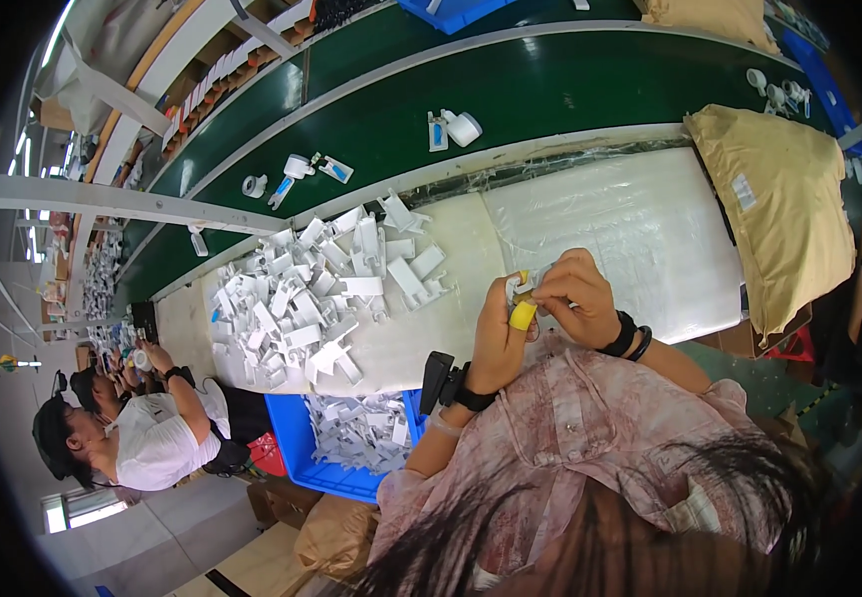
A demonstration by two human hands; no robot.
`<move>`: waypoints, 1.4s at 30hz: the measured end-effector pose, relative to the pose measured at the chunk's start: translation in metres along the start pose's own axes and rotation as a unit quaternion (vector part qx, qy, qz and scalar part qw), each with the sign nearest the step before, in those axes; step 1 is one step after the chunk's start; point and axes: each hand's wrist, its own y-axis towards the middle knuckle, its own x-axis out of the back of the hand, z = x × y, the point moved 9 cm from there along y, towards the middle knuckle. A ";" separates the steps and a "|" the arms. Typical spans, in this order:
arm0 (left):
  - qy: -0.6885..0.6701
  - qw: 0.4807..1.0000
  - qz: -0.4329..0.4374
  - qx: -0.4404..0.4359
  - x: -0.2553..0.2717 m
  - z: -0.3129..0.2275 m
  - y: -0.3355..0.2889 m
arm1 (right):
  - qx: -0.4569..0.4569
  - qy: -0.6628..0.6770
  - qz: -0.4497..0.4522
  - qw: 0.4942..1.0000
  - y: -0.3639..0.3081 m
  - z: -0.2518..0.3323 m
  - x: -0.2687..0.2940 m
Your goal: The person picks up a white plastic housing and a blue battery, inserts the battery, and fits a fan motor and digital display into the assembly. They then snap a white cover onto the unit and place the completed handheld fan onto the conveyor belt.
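left hand (496,340) and right hand (582,304) pinching a small white part (514,290) between them, held above the pale surface (431,343), right of a heap of white pieces (297,298), blue bin (295,443) at the near edge, green belt (570,90) beyond

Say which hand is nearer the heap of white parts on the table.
Left. The left hand is right of the heap; the right hand is farther right, beyond the left.
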 end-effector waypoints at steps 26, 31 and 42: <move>0.152 0.982 -0.109 -0.016 0.208 0.098 0.100 | -0.164 -0.070 0.019 0.984 0.054 -0.126 -0.003; 0.431 0.835 -0.343 0.003 0.414 0.107 0.169 | -0.208 -0.128 0.024 0.969 0.098 -0.232 0.035; 0.467 0.544 -0.674 0.178 0.647 0.089 0.218 | -0.235 -0.268 0.057 0.932 0.171 -0.375 0.046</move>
